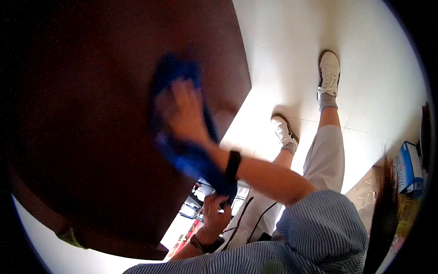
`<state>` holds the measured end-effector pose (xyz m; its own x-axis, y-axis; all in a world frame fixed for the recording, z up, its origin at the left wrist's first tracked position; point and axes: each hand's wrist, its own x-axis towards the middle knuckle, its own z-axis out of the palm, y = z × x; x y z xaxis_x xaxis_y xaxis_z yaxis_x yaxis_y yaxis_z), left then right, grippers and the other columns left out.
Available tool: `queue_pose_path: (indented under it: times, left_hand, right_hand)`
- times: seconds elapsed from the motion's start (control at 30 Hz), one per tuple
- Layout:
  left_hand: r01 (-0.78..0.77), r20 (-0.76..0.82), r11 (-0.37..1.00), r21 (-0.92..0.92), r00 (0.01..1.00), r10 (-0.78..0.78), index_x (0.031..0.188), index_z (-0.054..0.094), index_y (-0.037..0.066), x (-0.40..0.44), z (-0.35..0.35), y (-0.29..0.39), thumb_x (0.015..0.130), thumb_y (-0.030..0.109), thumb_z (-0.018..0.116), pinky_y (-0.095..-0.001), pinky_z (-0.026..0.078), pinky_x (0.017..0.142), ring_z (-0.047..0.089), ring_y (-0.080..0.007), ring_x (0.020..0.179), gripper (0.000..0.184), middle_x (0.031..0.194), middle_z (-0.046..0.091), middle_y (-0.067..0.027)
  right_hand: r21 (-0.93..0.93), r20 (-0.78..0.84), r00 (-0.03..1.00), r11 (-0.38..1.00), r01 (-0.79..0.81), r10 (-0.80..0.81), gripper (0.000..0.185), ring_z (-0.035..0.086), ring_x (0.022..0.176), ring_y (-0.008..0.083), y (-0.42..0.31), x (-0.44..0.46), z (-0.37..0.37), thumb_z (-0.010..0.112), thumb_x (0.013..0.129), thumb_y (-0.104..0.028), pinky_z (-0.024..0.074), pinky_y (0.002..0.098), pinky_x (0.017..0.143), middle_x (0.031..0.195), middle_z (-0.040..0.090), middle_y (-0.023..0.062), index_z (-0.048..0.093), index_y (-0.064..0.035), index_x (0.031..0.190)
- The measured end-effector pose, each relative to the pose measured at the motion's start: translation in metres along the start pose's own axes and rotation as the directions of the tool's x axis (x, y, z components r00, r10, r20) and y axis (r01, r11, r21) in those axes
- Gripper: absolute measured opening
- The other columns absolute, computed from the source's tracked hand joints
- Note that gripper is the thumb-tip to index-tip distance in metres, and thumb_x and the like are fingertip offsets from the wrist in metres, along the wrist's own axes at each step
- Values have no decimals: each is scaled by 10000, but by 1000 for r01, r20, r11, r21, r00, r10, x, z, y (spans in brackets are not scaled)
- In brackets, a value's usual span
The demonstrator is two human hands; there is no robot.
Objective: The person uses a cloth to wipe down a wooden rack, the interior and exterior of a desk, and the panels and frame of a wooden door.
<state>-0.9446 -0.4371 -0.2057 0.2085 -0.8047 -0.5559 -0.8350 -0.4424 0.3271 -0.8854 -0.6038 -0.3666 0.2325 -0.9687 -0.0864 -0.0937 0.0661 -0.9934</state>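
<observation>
A blue cloth (194, 160) lies bunched on the dark brown table (91, 114), and one end trails down past the table's edge. My right hand (185, 109), with a black band on its wrist, rests on the cloth. Its fingers look stretched out flat over the fabric, though motion blurs them. Below the edge, my left hand (215, 212) is closed around the hanging end of the cloth. A bracelet or watch circles that wrist.
The table's curved edge runs down the right side. My feet in white shoes (329, 73) stand on the pale tiled floor (283, 59). At the right are a blue box (407, 166) and a brown carton (365, 187). Something green (70, 238) shows at the lower-left table edge.
</observation>
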Motion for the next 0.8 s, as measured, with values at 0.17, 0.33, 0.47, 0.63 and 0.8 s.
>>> queue_pose_path:
  times: [0.17, 0.33, 0.47, 0.63, 0.8]
  left_hand:
    - [-376, 429, 588, 717, 902, 54, 1135, 575, 20, -135, -29, -82, 826, 154, 650, -416, 487, 829, 617, -277, 991, 346, 991, 634, -221]
    - [401, 230, 884, 240, 861, -453, 1165, 582, 60, -71, -29, -71, 819, 84, 560, -414, 466, 888, 566, -305, 1085, 347, 1088, 611, -193]
    - [443, 272, 895, 49, 856, -439, 1153, 565, 15, -6, -6, -47, 775, 14, 578, -403, 467, 874, 554, -344, 1004, 379, 1078, 558, -190]
    - [338, 253, 941, 27, 908, -333, 1180, 566, 34, 23, 24, -25, 815, -37, 552, -371, 472, 852, 556, -314, 993, 373, 1070, 540, -168]
    - [198, -15, 979, 50, 980, -197, 1188, 566, 37, 104, 38, -10, 862, 4, 565, -312, 474, 742, 523, -224, 931, 328, 1083, 502, -136]
  right_hand:
    - [498, -16, 806, 694, 520, -592, 643, 170, 1436, 383, -127, -73, -22, 629, 824, -421, 111, 684, 1109, 1550, 241, 134, 431, -249, 1411]
    - [425, 13, 797, 725, 542, -604, 627, 191, 1427, 384, -29, -98, -5, 573, 836, -463, 122, 693, 1103, 1518, 288, 143, 435, -249, 1409]
    - [192, 52, 960, 946, 263, -277, 624, 187, 1422, 423, 52, -96, -3, 527, 839, -495, 102, 689, 1101, 1524, 262, 184, 467, -211, 1391]
    - [73, 15, 998, 995, -63, 62, 611, 73, 1456, 386, 135, -78, 6, 489, 946, -284, 96, 526, 1172, 1583, 78, 174, 270, -115, 1490]
    - [18, 107, 844, 848, -530, 525, 777, 75, 1441, 414, 263, -61, 16, 481, 957, -358, 143, 482, 1168, 1569, 2, 228, 20, -104, 1529]
